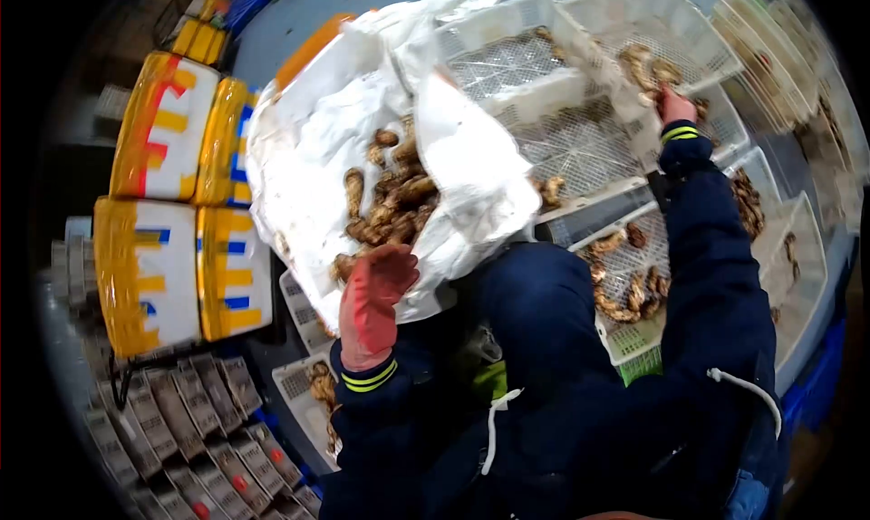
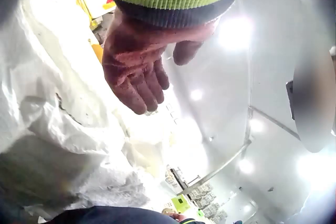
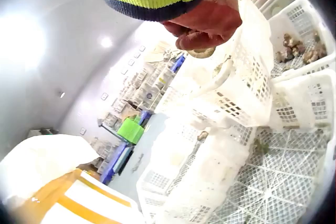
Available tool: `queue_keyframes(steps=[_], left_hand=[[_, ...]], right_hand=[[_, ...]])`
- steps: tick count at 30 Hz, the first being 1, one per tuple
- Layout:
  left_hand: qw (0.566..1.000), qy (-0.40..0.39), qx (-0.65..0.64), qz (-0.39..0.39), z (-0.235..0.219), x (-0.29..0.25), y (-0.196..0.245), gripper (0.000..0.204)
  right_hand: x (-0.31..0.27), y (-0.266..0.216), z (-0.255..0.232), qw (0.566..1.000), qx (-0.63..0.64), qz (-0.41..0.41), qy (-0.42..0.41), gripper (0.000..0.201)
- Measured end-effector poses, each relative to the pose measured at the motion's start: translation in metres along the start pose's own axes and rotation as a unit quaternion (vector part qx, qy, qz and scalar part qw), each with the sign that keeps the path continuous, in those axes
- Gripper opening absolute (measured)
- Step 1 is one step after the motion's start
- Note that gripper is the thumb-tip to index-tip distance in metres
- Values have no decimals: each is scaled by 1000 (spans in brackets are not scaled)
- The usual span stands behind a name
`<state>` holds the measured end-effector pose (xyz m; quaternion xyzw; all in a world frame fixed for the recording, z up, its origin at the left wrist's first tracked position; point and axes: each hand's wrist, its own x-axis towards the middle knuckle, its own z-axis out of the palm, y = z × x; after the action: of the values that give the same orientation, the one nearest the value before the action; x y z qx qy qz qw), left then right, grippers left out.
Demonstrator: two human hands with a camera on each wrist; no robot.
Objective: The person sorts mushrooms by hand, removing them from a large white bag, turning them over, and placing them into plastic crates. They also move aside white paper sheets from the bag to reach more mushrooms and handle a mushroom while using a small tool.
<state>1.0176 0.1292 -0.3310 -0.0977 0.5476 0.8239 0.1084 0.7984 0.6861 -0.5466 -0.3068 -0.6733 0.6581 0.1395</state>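
**Sorting knobbly roots from sack to baskets**

Reaching into an open white sack [image 1: 308, 158], the left hand [image 1: 372, 298], in a reddish glove, rests at the sack's near edge with fingers relaxed and spread; the left wrist view confirms it holds nothing. The roots [image 1: 394, 203] lie heaped in the sack's hollow, just beyond that hand.

The right hand [image 1: 675, 103] is stretched out to a far white basket [image 1: 662, 22]; the right wrist view shows its fingers [image 3: 202, 37] curled round one small pale root piece [image 3: 202, 53] above the basket wall.

- Roots: brown, lumpy, finger-shaped, dull-skinned. Judged firm and light singly, likely to snap at thin joints; best taken round the thick middle.
- Sack: thin woven plastic, crumpled, limp; likely to slump if its rim is released.
- Baskets: stiff white plastic lattice, rectangular, set edge to edge; several hold roots already.
- Beside the sack: white boxes [image 1: 168, 130] wrapped in yellow tape.
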Motion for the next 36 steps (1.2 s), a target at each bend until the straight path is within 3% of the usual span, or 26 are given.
queue_keyframes(steps=[1,2,3,4,5,7,10,13,14,15,16,17,18,19,20,22,23,24,26,27,28,30,32,33,35,36], left_hand=[[1000,21,-5,-3,-8,-7,2,44],[999,39,-12,-7,-14,-12,4,44],[998,50,-37,-6,-27,-16,3,44],[996,56,-64,0,-43,-17,2,43],[994,71,-83,10,-54,-20,5,42],[990,82,-109,23,-66,-21,6,41],[979,95,-177,39,-77,-15,4,39],[959,61,-268,73,-95,-3,-15,34],[956,60,-276,77,-100,-2,-18,34],[942,59,-318,86,-105,-2,-21,33],[926,58,-361,93,-109,-3,-24,31],[922,46,-368,108,-110,-6,-22,30],[895,-104,-413,132,-122,1,-28,30],[901,-82,-403,136,-121,-2,-26,30],[907,-59,-392,140,-117,-6,-25,31],[926,10,-349,141,-115,-12,-26,31],[931,28,-337,139,-117,-14,-26,32],[938,44,-310,150,-118,-15,-27,30],[956,97,-239,142,-114,-19,-26,30],[962,103,-206,144,-108,-21,-23,30],[972,145,-149,108,-98,-20,-21,34],[982,120,-132,57,-75,-14,-15,40],[971,39,-213,100,-57,-9,-19,36],[964,32,-251,86,-45,-5,-12,35],[939,36,-328,96,-27,1,2,30],[947,-36,-291,127,-37,2,-4,38]], right_hand=[[23,26,-17,969,-176,-165,-57,25],[34,36,-16,877,-338,-327,-103,26],[21,19,1,875,-333,-332,-113,26],[-5,-18,17,986,-68,-123,-91,23],[-31,-51,35,972,203,103,-55,20],[-65,-90,72,967,221,45,-121,20],[-179,-176,131,928,163,-70,-327,31],[-273,-219,194,861,-35,-152,-485,30],[-290,-212,219,812,-77,-167,-554,32],[-312,-205,240,763,-137,-242,-584,36],[-323,-187,264,708,-241,-320,-582,39],[-346,-188,281,637,-379,-339,-579,43],[-350,-168,299,541,-427,-457,-562,48],[-355,-148,315,493,-464,-492,-548,52],[-364,-144,324,466,-465,-498,-565,51],[-380,-137,337,411,-581,-440,-547,52],[-386,-140,340,391,-601,-464,-520,51],[-388,-145,345,385,-608,-469,-512,51],[-399,-168,333,515,-587,-399,-481,50],[-386,-154,322,593,-478,-477,-438,49],[-370,-138,314,662,-245,-523,-477,49],[-421,-173,281,704,-258,-537,-386,51],[-450,-181,258,724,-185,-556,-364,53],[-469,-184,246,725,-233,-558,-329,56],[-487,-183,226,741,-178,-552,-338,56],[-491,-182,216,760,-142,-534,-342,58]])
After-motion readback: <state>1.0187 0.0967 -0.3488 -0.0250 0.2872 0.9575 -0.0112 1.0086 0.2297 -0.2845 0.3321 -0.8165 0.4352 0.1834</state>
